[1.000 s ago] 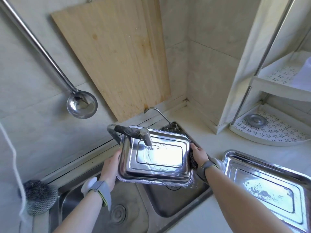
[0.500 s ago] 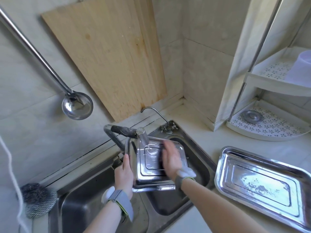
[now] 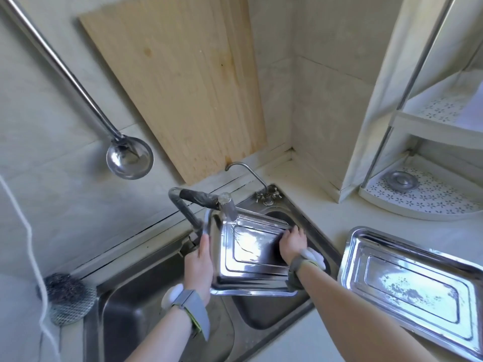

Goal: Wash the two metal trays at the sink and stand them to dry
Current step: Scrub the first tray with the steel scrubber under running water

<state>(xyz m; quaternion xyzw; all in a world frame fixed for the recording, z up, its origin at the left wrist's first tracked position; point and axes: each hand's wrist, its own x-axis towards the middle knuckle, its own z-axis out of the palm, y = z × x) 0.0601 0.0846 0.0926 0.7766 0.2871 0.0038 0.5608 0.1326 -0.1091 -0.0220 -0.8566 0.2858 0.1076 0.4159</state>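
From the head camera we see one metal tray [image 3: 251, 257] held tilted over the right basin of the double sink [image 3: 264, 320], its upper edge right under the tap spout [image 3: 228, 209], where water runs onto it. Our left hand [image 3: 198, 267] wraps around the tray's left rim, fingers closed on the edge. Our right hand [image 3: 292, 244] lies flat on the tray's inner face near its right edge, fingers pressed together against the metal; whether it holds a scrubber underneath we cannot tell. Both wrists wear grey bands.

The tray's near rim hangs above the divider between the basins, and the left basin [image 3: 146, 314] lies open below it. The tap's bent pipe [image 3: 188, 212] stands just beside the tray's left corner, close to our left fingertips. A thin curved faucet [image 3: 248, 173] rises behind the basin.

The second tray [image 3: 413, 288] rests flat on the counter [image 3: 321, 194] just right of the sink, hollow side up, with wet marks inside. A steel-wool scourer [image 3: 68, 296] sits at the sink's left corner. A ladle [image 3: 129, 158] hangs on the tiled wall [image 3: 52, 113], and a wooden board [image 3: 177, 84] leans there behind the tap. A white corner shelf [image 3: 431, 194] stands at the right, a metal sink strainer [image 3: 402, 181] on its lower tier.
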